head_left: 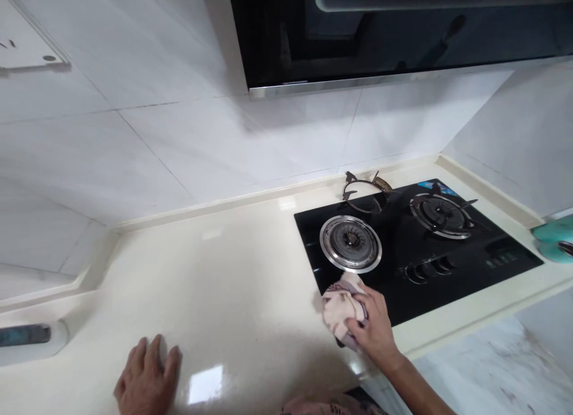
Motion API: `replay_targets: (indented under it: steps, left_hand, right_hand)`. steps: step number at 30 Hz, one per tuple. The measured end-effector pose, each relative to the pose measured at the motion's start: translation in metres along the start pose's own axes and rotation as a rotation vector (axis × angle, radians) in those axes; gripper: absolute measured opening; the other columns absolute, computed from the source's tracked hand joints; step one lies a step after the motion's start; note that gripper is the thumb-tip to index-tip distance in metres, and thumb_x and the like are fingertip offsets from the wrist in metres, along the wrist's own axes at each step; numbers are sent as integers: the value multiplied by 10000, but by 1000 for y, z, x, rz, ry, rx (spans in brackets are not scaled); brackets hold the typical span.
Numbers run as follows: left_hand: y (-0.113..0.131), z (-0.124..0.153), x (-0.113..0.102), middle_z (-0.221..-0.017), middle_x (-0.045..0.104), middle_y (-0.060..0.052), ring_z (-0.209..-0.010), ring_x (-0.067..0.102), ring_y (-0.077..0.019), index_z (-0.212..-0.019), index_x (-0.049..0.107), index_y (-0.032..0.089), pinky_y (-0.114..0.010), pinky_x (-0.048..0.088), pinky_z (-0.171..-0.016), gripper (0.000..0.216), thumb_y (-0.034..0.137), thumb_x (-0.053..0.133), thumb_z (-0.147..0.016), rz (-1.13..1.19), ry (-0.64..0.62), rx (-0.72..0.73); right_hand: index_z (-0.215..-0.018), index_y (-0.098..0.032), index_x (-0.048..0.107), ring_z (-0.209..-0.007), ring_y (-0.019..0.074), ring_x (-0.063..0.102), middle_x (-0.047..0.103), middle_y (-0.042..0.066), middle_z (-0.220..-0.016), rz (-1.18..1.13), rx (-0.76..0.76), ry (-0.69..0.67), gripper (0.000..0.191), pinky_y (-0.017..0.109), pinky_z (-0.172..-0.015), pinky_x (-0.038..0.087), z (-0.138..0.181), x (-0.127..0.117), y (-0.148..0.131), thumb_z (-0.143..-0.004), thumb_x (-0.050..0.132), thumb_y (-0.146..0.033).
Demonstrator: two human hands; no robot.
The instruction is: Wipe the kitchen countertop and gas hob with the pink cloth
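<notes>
My right hand (372, 324) grips a bunched pale pink cloth (341, 310) with dark markings. The cloth rests on the front left corner of the black glass gas hob (389, 289), partly over the countertop beside it. Just behind the cloth is the left burner (351, 243), bare of its pot stand. That loose pot stand (364, 195) lies at the hob's back edge, partly on the counter. My left hand (147, 376) lies flat on the cream countertop (233, 295), fingers apart, holding nothing.
The right burner (441, 215) carries its own pot stand. Control knobs (428, 269) sit at the hob's front middle. A dark range hood (394, 39) hangs low above. A green object (555, 236) stands at the right edge; a white item (54, 342) lies far left.
</notes>
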State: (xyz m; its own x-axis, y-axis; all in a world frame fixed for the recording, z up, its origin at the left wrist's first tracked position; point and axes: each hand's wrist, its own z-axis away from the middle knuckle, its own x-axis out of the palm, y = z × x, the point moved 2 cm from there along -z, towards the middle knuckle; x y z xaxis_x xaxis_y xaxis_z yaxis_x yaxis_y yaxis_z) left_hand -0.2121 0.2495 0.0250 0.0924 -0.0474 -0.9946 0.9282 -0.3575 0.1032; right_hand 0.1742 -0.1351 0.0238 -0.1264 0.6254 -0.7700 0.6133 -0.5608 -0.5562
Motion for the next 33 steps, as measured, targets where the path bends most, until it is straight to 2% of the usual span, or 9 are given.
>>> replay_targets:
  steps: [4, 7, 10, 15, 19, 22, 27, 30, 33]
  left_hand:
    - [-2, 0, 1, -1682, 356, -208, -1602, 244, -341, -1504, 501, 138, -577, 245, -1259, 715, 578, 278, -986, -1, 15, -10]
    - [-3, 1, 2, -1686, 359, -196, -1606, 241, -327, -1509, 498, 151, -561, 239, -1264, 693, 562, 307, -986, 12, 14, -11]
    - [-2, 3, 3, -1687, 356, -204, -1603, 246, -331, -1508, 502, 133, -559, 236, -1264, 693, 551, 290, -998, 13, 18, -2]
    - [0, 5, 2, -1669, 381, -217, -1592, 265, -342, -1489, 527, 110, -553, 252, -1253, 697, 546, 260, -1015, -8, 35, -1]
    - [1, 7, 1, -1662, 394, -214, -1590, 271, -335, -1488, 535, 115, -544, 261, -1249, 663, 517, 290, -1021, -15, 40, -8]
    - [1, 8, 1, -1665, 401, -204, -1592, 272, -323, -1487, 539, 122, -526, 262, -1250, 635, 493, 310, -1026, -23, 39, -13]
    - [-2, 10, 4, -1676, 388, -199, -1592, 272, -335, -1510, 521, 122, -537, 275, -1242, 655, 507, 296, -1029, -28, 46, 1]
    - [-5, 8, 6, -1674, 396, -192, -1592, 276, -330, -1510, 522, 140, -541, 287, -1239, 636, 495, 310, -1027, -32, 44, 5]
    - [-8, 7, 7, -1670, 400, -191, -1586, 290, -333, -1503, 528, 145, -544, 296, -1237, 630, 495, 304, -1030, -36, 61, 5]
  right_hand:
    - [-1222, -230, 642, -1352, 346, 469, 527, 131, -1505, 118, 37, -77, 397, 533, -1120, 384, -68, 33, -36, -842, 582, -326]
    - [-1243, -198, 651, -1389, 392, 416, 523, 162, -1525, 256, 90, -125, 419, 591, -1113, 344, -82, 56, -50, -845, 618, -323]
    - [-1262, -196, 648, -1385, 395, 412, 523, 166, -1533, 280, 33, -149, 422, 577, -1087, 355, -60, 65, -57, -861, 641, -328]
    - [-1208, -247, 673, -1361, 381, 448, 550, 119, -1520, 256, -135, -271, 415, 554, -1067, 378, -1, 57, -49, -794, 684, -271]
    - [-1177, -250, 689, -1359, 383, 456, 557, 113, -1512, 260, -202, -311, 439, 551, -1063, 392, 3, 57, -39, -738, 682, -235]
    - [-1245, -233, 683, -1396, 374, 432, 526, 124, -1545, 280, -180, -315, 435, 547, -1122, 365, -37, 65, -46, -814, 660, -284]
    - [-1434, -229, 601, -1503, 380, 325, 359, 127, -1683, 320, -50, -381, 551, 551, -1218, 259, -147, 98, -71, -903, 615, -373]
    - [-1518, -243, 527, -1548, 414, 257, 286, 149, -1717, 319, -7, -416, 655, 608, -1229, 204, -205, 122, -81, -898, 633, -427]
    - [-1526, -264, 516, -1567, 431, 222, 260, 150, -1728, 313, 12, -450, 669, 644, -1215, 205, -233, 134, -84, -899, 630, -467]
